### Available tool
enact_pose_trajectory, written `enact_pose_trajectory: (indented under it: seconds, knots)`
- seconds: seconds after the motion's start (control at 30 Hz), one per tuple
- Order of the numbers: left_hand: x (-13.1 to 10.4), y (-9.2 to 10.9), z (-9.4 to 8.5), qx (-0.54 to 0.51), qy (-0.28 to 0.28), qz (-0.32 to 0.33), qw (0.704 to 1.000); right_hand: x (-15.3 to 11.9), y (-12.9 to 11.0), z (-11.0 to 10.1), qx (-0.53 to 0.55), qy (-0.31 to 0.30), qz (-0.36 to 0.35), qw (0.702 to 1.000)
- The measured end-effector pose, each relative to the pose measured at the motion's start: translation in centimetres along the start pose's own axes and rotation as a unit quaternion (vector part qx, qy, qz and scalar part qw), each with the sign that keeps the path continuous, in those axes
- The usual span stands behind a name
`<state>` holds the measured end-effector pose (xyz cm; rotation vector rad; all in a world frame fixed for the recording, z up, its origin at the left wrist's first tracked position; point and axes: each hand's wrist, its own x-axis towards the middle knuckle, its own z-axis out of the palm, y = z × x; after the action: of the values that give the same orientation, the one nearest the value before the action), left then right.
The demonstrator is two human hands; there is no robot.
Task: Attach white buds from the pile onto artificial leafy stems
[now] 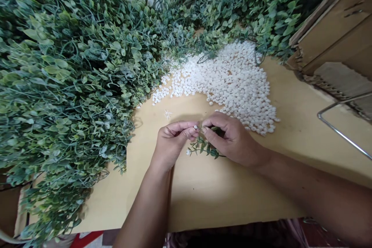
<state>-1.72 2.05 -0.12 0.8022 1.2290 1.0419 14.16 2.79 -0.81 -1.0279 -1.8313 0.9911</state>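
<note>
White bead is pinched by nearly closed fingertips of the left hand; green sprig is held in a tight pinch by the right hand, over tan tabletop, near bead pile. Stem best gripped near its tip, aligned straight, pressed lightly.

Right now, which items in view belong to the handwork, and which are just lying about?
In use:
- left hand, pinching a white bud
- right hand, holding a leafy sprig
- likely supplies: white bud heap, artificial greenery

Apparently lying about:
- torn cardboard
- bent metal rod
</note>
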Motion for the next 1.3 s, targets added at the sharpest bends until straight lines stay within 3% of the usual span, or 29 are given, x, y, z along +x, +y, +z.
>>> enact_pose_trajectory:
  seconds: [0.33,0.77,1.0,1.13,1.3]
  knots:
    - [0.0,0.0,1.0,0.04,0.062,0.031,0.997,0.0,0.1,0.5,-0.032,0.011,0.001,0.999]
    - [0.1,-0.3,1.3,0.047,0.051,0.039,0.997,0.1,0.2,0.5,-0.02,0.021,0.028,0.999]
    - [-0.1,0.4,-0.4,0.106,0.073,0.075,0.989,0.0,0.6,0.4,0.067,0.033,0.083,0.994]
    - [-0.4,0.7,-1.1,0.117,0.038,0.057,0.991,0.0,0.7,0.4,0.066,0.054,0.077,0.993]
    - [-0.6,0.4,0.0,0.128,-0.016,0.043,0.991,0.2,0.7,0.6,0.036,0.099,0.056,0.993]
